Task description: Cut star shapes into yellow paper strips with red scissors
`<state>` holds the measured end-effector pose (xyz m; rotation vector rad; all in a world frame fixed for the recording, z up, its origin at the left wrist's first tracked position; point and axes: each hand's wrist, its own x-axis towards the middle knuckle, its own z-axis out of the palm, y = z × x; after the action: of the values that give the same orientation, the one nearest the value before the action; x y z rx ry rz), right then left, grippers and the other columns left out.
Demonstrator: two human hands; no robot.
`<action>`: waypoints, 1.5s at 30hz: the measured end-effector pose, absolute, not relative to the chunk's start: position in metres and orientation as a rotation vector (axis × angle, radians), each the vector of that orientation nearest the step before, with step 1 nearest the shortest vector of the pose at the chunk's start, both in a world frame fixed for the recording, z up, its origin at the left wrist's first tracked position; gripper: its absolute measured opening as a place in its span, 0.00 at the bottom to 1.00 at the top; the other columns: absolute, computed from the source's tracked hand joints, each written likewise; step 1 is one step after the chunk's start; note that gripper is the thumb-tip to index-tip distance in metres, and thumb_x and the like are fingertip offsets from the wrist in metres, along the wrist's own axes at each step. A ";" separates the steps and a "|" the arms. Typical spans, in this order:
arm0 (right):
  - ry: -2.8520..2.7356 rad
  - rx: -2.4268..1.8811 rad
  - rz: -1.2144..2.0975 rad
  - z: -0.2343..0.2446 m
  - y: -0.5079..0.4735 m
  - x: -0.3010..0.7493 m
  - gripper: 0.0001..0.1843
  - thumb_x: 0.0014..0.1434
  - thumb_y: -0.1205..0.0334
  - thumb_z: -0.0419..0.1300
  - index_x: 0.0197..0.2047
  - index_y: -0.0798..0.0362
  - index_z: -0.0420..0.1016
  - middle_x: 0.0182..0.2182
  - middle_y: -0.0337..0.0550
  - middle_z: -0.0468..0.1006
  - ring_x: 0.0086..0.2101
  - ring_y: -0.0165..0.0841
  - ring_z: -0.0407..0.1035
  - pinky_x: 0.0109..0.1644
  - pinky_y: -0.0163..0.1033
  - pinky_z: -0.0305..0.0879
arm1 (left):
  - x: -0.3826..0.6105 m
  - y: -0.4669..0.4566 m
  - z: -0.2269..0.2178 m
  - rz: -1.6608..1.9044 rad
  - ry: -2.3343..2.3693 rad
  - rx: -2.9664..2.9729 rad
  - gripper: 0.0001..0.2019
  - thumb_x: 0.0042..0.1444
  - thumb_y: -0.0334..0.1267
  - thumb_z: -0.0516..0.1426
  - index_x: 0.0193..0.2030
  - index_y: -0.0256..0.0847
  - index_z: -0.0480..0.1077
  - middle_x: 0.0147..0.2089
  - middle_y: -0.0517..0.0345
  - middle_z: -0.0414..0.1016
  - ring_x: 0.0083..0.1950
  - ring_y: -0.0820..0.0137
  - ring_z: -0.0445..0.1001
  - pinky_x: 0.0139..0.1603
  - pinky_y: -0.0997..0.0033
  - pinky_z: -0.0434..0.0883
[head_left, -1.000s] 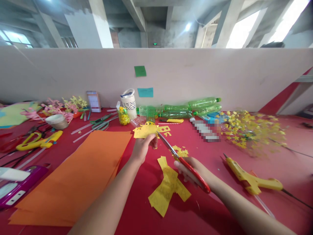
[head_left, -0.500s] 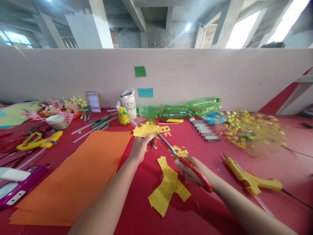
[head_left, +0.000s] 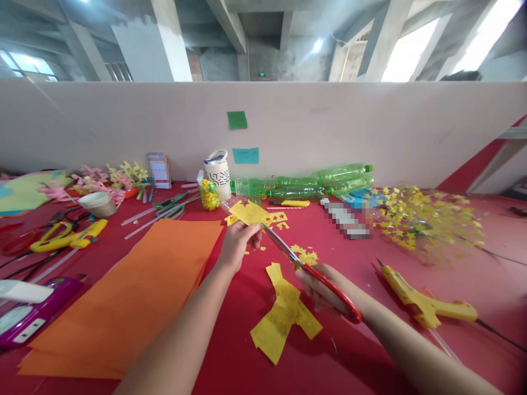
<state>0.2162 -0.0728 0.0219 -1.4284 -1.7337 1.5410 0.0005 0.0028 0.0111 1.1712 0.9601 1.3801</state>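
Between its thumb and fingers, my left hand (head_left: 239, 244) pinches a piece of yellow paper (head_left: 247, 212) above the red table. Red-handled scissors (head_left: 302, 264) are in my right hand (head_left: 325, 285), their blades pointing up and left, with the tips at the right edge of the paper. Whether the tips are cutting into it I cannot tell. A small heap of yellow paper stars (head_left: 304, 254) lies behind the scissors. Yellow paper strips (head_left: 280, 312) overlap on the table between my forearms. Scraps with star outlines (head_left: 278, 217) lie just beyond my left hand.
Orange sheets (head_left: 135, 296) cover the left front. Yellow glue guns (head_left: 424, 299) lie at both sides. Green plastic bottles (head_left: 296, 191), a white cup (head_left: 218, 173) and a yellow cutter knife (head_left: 295, 204) stand or lie along the back. Star-covered sprays (head_left: 420, 219) spread at right.
The yellow paper in my left hand has turned, its free end now tilting up to the left. Both hands have stayed nearly in place, and the scissors are still at its edge.
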 end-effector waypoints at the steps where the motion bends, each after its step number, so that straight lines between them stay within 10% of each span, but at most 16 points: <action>1: -1.741 -1.418 1.538 0.021 -0.073 0.217 0.24 0.59 0.45 0.56 0.21 0.53 0.59 0.11 0.31 0.61 0.11 0.23 0.57 0.15 0.28 0.52 | 0.000 0.003 0.011 1.381 0.959 1.174 0.10 0.48 0.41 0.60 0.23 0.37 0.68 0.20 0.61 0.70 0.19 0.76 0.65 0.20 0.75 0.61; 45: -1.585 -1.360 1.639 0.013 -0.078 0.209 0.31 0.55 0.31 0.51 0.24 0.53 0.62 0.08 0.29 0.58 0.10 0.23 0.54 0.18 0.31 0.56 | 0.016 -0.005 0.001 1.323 1.026 1.125 0.17 0.52 0.49 0.59 0.21 0.38 0.70 0.19 0.61 0.68 0.22 0.76 0.65 0.24 0.76 0.61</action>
<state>0.2095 -0.0782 0.0132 -1.3597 -1.5855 1.6385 0.0162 -0.0053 0.0008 1.1253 1.0257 1.3228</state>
